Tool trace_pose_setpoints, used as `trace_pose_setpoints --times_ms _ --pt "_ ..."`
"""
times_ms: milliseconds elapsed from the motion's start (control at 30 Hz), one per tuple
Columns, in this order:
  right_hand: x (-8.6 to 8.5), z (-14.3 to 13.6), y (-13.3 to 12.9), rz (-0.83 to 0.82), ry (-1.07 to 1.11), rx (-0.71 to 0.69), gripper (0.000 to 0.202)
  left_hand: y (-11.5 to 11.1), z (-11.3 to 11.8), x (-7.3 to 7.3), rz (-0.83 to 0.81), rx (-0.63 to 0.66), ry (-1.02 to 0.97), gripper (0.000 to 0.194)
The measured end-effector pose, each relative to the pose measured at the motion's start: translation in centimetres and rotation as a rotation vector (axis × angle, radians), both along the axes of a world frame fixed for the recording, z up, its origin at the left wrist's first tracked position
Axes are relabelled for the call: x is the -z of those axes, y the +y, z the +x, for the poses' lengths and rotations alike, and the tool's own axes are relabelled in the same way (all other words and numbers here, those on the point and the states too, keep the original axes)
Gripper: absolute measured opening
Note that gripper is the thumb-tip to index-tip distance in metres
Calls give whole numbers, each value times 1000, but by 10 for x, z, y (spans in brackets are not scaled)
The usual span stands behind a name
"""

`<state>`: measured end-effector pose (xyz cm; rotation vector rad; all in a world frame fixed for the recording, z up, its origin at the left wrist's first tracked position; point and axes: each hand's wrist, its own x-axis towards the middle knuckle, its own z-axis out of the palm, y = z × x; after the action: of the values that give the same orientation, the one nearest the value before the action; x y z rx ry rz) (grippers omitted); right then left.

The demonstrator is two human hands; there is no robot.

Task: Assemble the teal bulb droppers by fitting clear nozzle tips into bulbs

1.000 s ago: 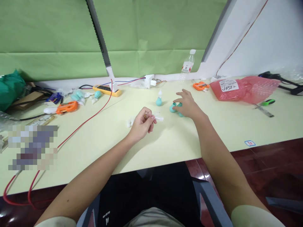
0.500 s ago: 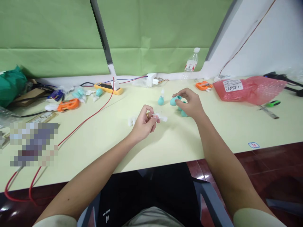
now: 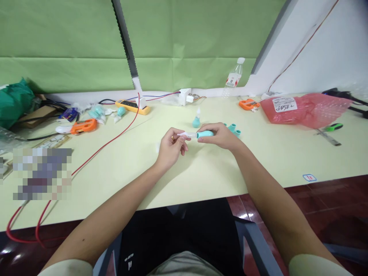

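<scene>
Left hand (image 3: 171, 147) pinching a clear tube (image 3: 191, 135) mid-frame, right hand (image 3: 220, 135) gripping a teal bulb (image 3: 205, 133) end to end with it; another bulb (image 3: 196, 122) just above.

From here I've got one bulb (image 3: 196, 122) standing mid-tabletop (image 3: 270, 161), more bulbs (image 3: 232, 128) off right, power strip (image 3: 128, 105) and bottle (image 3: 233, 80) near the back edge, package (image 3: 304, 110) probably toward the back-right corner.

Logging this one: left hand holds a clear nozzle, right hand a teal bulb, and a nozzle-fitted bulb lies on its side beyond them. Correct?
Not quite: the head view shows the nozzle-fitted bulb standing upright. The left hand does hold a clear nozzle, the right hand a teal bulb.
</scene>
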<state>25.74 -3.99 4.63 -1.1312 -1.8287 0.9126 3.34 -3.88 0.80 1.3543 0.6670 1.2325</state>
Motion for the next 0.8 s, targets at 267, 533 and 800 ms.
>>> trace_pose_setpoints --times_ms 267,533,800 --pt "4 -9 -5 36 -54 23 33 0 -1 -2 -39 68 -10 38" --pt "7 -9 -4 -170 71 -17 45 4 -4 1 -17 152 -22 38" --pt "7 -4 -5 -354 213 -196 42 1 -5 0 63 182 18 31"
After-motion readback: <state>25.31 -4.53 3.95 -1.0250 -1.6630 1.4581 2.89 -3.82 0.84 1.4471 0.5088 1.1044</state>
